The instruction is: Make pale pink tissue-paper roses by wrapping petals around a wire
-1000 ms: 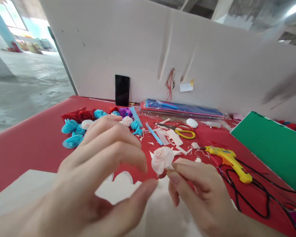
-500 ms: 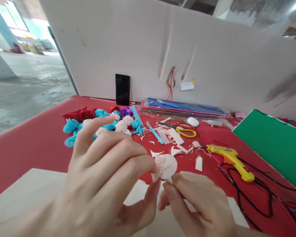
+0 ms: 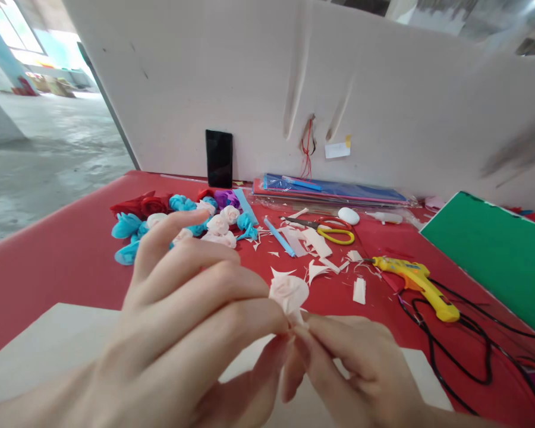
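Observation:
A pale pink paper flower [image 3: 289, 291] is held up at the middle, its rolled petals facing away and its narrow base downward. My left hand [image 3: 196, 321] pinches the flower's base between thumb and fingers, with the index finger raised. The fingertips of my right hand [image 3: 352, 362] are closed on the same base from the right, touching the left fingertips. The very bottom of the flower is hidden by the fingers. Behind my left hand lies a pile of crepe paper flowers, with blue ones [image 3: 128, 226], red ones [image 3: 154, 205] and pale pink ones [image 3: 218, 224].
Yellow-handled scissors [image 3: 336, 236], a light blue pen [image 3: 279, 236] and paper scraps [image 3: 316, 270] lie beyond my hands. A yellow glue gun [image 3: 421, 285] with a black cord rests at right, near a green board [image 3: 494, 255]. A phone [image 3: 219, 159] leans on the back panel.
The flower has tilted more upright and shifted slightly left. My right fingertips have moved in, so both hands now meet at its base.

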The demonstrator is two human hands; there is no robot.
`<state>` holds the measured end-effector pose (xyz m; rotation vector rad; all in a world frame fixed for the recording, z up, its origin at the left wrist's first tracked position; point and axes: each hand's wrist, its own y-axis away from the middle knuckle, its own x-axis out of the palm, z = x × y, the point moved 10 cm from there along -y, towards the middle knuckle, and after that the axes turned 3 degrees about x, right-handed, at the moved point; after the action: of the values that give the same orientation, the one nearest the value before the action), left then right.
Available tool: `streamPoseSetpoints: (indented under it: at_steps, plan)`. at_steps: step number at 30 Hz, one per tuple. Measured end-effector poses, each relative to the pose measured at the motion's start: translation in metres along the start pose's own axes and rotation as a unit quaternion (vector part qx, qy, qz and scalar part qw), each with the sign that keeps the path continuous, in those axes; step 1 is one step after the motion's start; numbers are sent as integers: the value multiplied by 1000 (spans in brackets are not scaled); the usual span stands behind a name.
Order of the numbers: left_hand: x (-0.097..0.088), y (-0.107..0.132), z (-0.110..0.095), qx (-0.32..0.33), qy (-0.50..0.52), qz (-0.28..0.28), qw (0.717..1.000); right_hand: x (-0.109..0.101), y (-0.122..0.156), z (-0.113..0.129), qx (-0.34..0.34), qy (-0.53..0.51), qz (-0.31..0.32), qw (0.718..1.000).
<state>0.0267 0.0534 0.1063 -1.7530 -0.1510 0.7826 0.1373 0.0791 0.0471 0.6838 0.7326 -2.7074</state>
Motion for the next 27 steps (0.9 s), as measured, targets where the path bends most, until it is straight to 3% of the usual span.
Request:
streamPoseSetpoints:
  at_steps: [3, 6, 10, 17, 24, 27]
  plan:
    - [-3, 2, 15, -55, 31, 13, 998, 5, -3, -13, 103, -65, 62, 991]
    - [-2, 0, 23, -84, 61, 22, 994, 3, -5, -16, 148, -136, 70, 977]
    - [-2, -6, 12, -36, 59, 8, 998, 4, -2, -14, 150, -181, 66, 970]
    - [-2, -3, -11, 59, -72, -20, 995, 16, 4, -14, 141, -135, 101, 976]
    - [-8, 2, -15, 67, -107, -45, 991, 15, 5, -11, 133, -89, 87, 983]
    - [-10, 5, -10, 43, -115, -37, 992, 16, 9, -14, 141, -82, 81, 983]
